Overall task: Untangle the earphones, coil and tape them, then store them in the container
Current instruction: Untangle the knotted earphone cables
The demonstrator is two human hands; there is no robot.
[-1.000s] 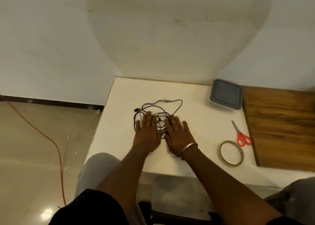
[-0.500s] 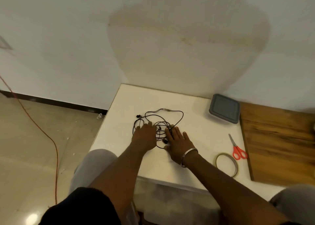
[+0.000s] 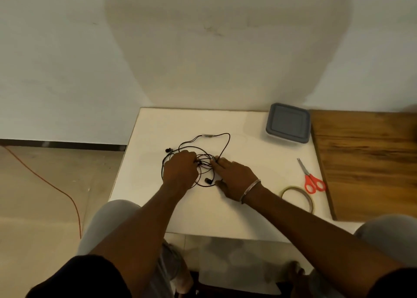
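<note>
Tangled black earphones (image 3: 204, 155) lie mid white table (image 3: 248, 207); left hand (image 3: 180, 170) curled, fingers clenched into the knot, right hand (image 3: 235, 177) flat w/ fingertips pinning a strand. Lidded grey container (image 3: 287, 126) at far right corner, red scissors (image 3: 310, 178) & tape roll (image 3: 297, 196) near right, all well apart from the cable.

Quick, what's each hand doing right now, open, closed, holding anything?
Left hand: fingers curled shut on the tangled earphones.
Right hand: open, fingers flat, fingertips pressing the earphone cable to the table.
</note>
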